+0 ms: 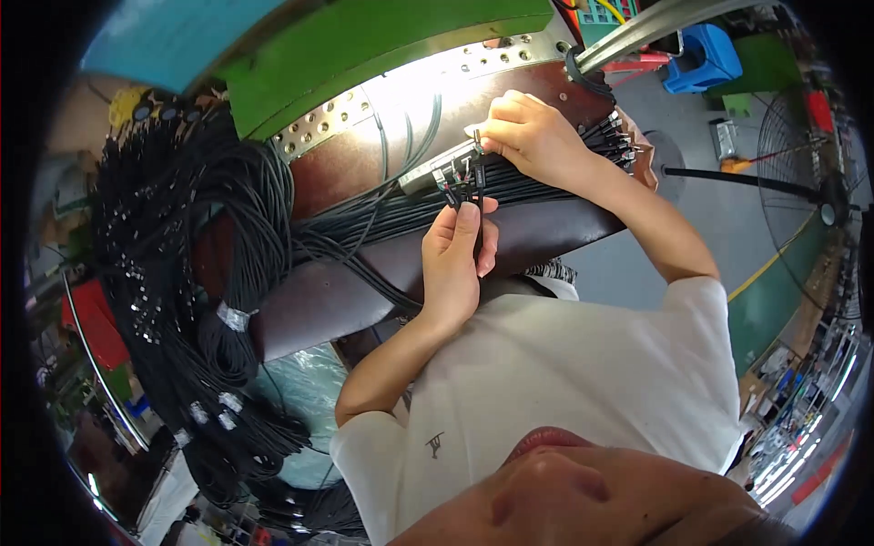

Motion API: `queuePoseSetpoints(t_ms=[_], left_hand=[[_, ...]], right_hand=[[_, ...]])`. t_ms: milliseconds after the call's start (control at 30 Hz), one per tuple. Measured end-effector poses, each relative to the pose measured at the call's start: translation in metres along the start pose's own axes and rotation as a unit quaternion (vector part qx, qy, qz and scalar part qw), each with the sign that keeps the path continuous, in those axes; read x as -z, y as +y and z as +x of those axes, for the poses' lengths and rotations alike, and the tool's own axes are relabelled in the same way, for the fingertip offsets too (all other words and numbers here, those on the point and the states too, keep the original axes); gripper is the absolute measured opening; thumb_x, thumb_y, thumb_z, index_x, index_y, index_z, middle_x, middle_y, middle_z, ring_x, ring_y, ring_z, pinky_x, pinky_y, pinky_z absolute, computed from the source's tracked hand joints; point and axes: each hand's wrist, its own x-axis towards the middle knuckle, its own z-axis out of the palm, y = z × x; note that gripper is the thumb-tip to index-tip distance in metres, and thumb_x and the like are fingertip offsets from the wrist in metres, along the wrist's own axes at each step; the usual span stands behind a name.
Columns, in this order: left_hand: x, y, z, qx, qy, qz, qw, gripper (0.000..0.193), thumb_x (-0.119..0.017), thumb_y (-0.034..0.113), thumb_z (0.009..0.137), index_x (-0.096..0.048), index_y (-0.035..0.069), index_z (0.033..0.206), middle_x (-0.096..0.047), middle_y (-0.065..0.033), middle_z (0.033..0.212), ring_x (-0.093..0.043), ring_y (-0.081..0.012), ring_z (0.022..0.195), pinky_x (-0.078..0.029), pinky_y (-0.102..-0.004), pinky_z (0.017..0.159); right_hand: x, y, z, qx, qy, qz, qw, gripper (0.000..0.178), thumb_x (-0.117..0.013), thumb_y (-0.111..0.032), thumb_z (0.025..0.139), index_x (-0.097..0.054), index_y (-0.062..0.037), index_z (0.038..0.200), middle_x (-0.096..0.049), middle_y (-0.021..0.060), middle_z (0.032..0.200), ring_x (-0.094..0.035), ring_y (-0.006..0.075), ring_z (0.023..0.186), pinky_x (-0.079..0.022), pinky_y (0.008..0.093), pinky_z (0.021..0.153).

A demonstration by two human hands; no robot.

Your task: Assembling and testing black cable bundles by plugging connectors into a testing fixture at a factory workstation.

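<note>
My left hand point(458, 255) is closed, thumb against fingers, around several black cable ends point(480, 182) that point away from me. Small silvery connectors with thin coloured wires point(462, 179) stick out above its thumb. Just beyond them a narrow metal bar point(421, 176) lies slantwise, its right end close to the connectors. My right hand point(535, 138) is at that end, thumb and forefinger pinched together. What sits between those fingertips is too small to make out. Under both hands a thick bundle of black cables point(391, 211) runs across the brown bench surface point(332, 187).
Large bunches of black cables point(259, 205) hang over the bench's left side. A green beam point(382, 55) and a perforated metal strip point(341, 113) border the far side. At the right stand a fan point(792, 173) and a blue stool point(704, 59). A metal pole point(637, 36) rises at the far right.
</note>
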Motion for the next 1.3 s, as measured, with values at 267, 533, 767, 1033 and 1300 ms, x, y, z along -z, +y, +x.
queuePoseSetpoints(t_ms=[267,533,767,1033,1300], left_hand=[[0.013,0.002,-0.008,0.047,-0.031,-0.054,0.997,0.034,-0.044,0.033,0.1,-0.056,0.002,0.105,-0.051,-0.0018,0.064,-0.042,-0.0074,0.049,-0.033,-0.0206,0.045],[0.031,0.014,-0.009,0.128,-0.108,-0.178,0.97,0.028,-0.044,0.034,0.099,-0.051,0.007,0.093,-0.058,-0.007,0.074,-0.055,-0.0155,0.061,-0.045,-0.028,0.055],[0.032,0.012,-0.004,0.018,0.014,-0.084,0.996,0.032,-0.044,0.034,0.1,-0.054,0.003,0.099,-0.058,-0.0068,0.077,-0.054,-0.0114,0.062,-0.048,-0.0267,0.058],[0.029,0.023,-0.006,0.036,-0.063,-0.141,0.987,0.03,-0.047,0.033,0.099,-0.055,0.005,0.096,-0.049,-0.0013,0.068,-0.044,-0.0089,0.057,-0.039,-0.0239,0.053],[0.032,0.036,-0.017,-0.188,-0.036,0.305,0.933,0.033,-0.045,0.025,0.099,-0.059,-0.005,0.098,-0.067,-0.0109,0.083,-0.063,-0.0113,0.076,-0.05,-0.0248,0.065]], right_hand=[[0.01,-0.03,0.01,0.115,0.105,-0.088,0.984,0.023,-0.067,-0.011,0.073,-0.06,-0.0069,0.095,-0.058,0.0063,0.086,-0.06,0.0245,0.079,-0.049,0.0356,0.069],[-0.006,-0.039,0.013,0.108,0.069,-0.04,0.991,0.024,-0.068,-0.008,0.071,-0.06,-0.0074,0.093,-0.062,0.0033,0.093,-0.063,0.0221,0.085,-0.049,0.0341,0.073],[-0.015,-0.046,0.02,-0.004,0.035,0.11,0.993,0.02,-0.064,0.004,0.075,-0.057,-0.0059,0.091,-0.062,0.0077,0.096,-0.062,0.0283,0.084,-0.051,0.0327,0.069],[0.008,-0.047,0.024,-0.002,-0.039,0.078,0.996,0.022,-0.065,-0.002,0.074,-0.058,-0.0063,0.094,-0.061,0.0075,0.097,-0.063,0.0264,0.085,-0.052,0.0342,0.07],[0.019,-0.029,0.013,0.131,0.052,-0.052,0.989,0.016,-0.068,-0.005,0.071,-0.061,-0.0048,0.086,-0.064,0.0073,0.088,-0.062,0.0239,0.085,-0.05,0.0338,0.07]])
